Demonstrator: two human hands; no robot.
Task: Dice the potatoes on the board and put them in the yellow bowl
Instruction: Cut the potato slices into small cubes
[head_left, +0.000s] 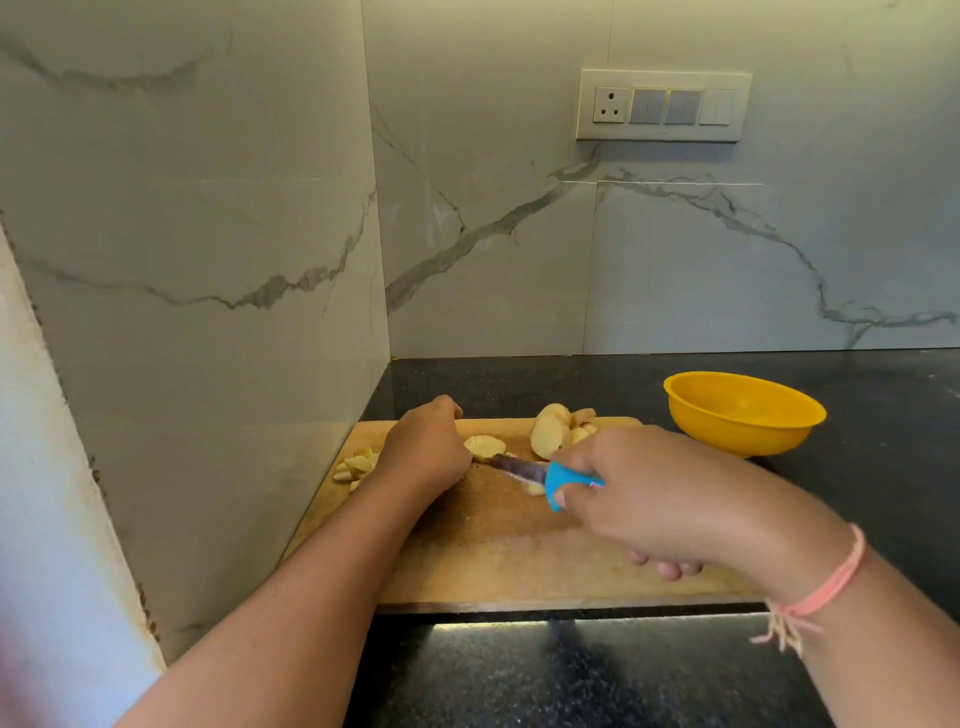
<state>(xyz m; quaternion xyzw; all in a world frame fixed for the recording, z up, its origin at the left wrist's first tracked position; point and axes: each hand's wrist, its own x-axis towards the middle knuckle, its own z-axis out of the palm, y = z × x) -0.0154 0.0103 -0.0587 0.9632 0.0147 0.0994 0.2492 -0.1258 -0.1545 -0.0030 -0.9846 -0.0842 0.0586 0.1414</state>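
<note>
1. Pink thread bracelet (831, 582) is dangling off the right wrist, closest to us, above a speckled black counter (571, 670).
2. Right hand (649, 493) is wrapping its fingers round the blue plastic handle of the knife (524, 467), whose dark blade is pointing left across the worn wooden board (519, 561).
3. Left hand (426, 447) is curling down on a pale, scored potato piece (485, 447), pinning it at the blade tip.
4. Blade's long axis is running left to right, so the piece is lying left of the knife grip, and the left hand is sitting nearer to it.
5. Rounded, smooth potato halves (550, 434) are waiting behind the blade, while diced chunks (356, 465) are piling at the board's left edge.
6. Yellow bowl (743, 415), glossy and round, is sitting on the counter just off the board's far right corner.
</note>
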